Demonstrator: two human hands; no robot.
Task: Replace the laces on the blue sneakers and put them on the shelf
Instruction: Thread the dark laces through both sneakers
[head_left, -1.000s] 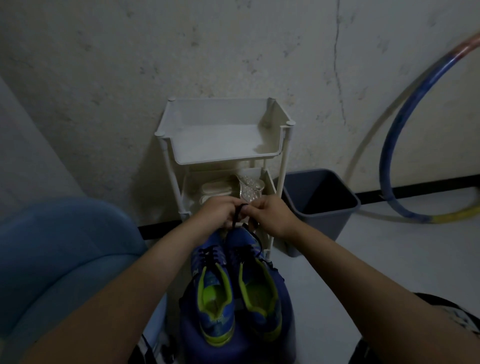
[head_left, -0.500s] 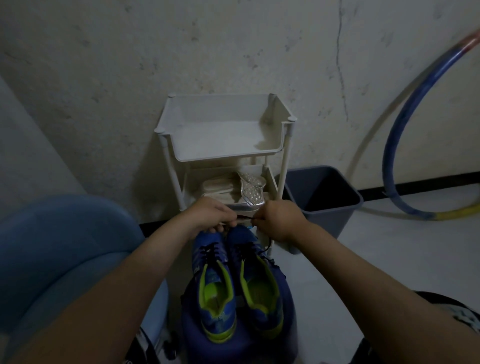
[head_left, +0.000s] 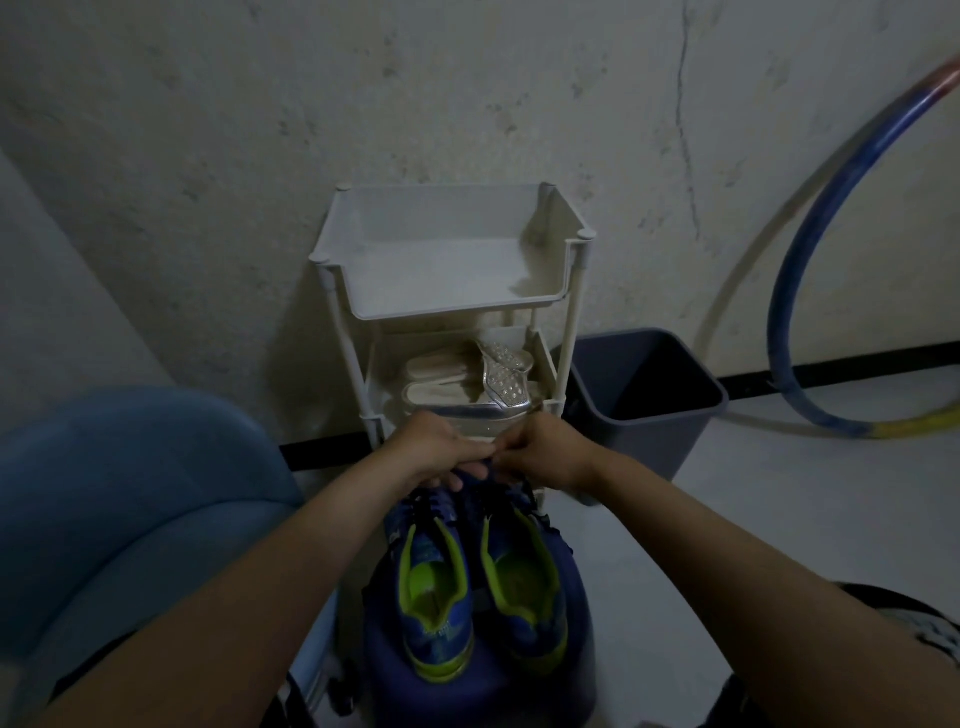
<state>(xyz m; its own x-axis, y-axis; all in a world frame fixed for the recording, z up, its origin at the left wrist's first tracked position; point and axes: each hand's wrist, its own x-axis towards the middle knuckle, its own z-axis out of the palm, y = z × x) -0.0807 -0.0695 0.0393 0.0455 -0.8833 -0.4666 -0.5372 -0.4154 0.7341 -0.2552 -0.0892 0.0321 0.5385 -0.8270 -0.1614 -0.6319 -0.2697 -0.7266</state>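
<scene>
Atop the round dark-blue stool (head_left: 478, 693), blue mesh sneakers (head_left: 437, 623) with lime-green linings sit heels toward us, near the white plastic shelf rack (head_left: 452, 307). Left hand (head_left: 430, 451) clamps the toes, likely steadying; right hand (head_left: 546, 451) pinches the thin black lace (head_left: 527, 491), apparently threading.

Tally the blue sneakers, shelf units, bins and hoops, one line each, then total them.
Sneakers: 2
Shelf unit: 1
Bin: 1
Hoop: 1
Total: 5
</scene>
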